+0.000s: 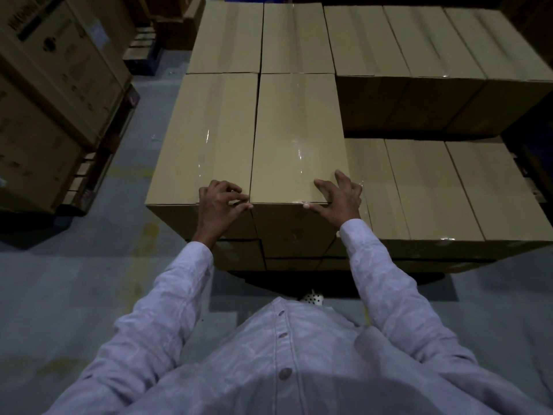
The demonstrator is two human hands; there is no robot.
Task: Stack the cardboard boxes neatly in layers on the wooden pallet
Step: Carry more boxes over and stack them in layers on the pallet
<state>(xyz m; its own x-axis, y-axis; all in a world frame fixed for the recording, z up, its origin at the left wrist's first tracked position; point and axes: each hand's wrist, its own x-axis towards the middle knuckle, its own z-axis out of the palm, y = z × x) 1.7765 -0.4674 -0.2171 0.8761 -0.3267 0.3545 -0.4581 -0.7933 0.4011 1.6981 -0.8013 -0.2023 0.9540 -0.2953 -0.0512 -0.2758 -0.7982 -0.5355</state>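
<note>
left hand (220,205) grips box (296,139) near-left corner | right hand (339,199) splayed over near-right corner

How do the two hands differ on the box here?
The left hand has curled fingers; the right hand has spread, straighter fingers. The left hand sits at the near left corner of the box, the right hand at its near right corner. Both touch its near top edge.

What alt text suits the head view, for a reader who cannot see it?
A person's two hands hold the near corners of a cardboard box on a stack's top layer: the left hand grips the left corner, the right hand lies spread on the right. Matching boxes sit beside it, with a lower row to its right.
</note>
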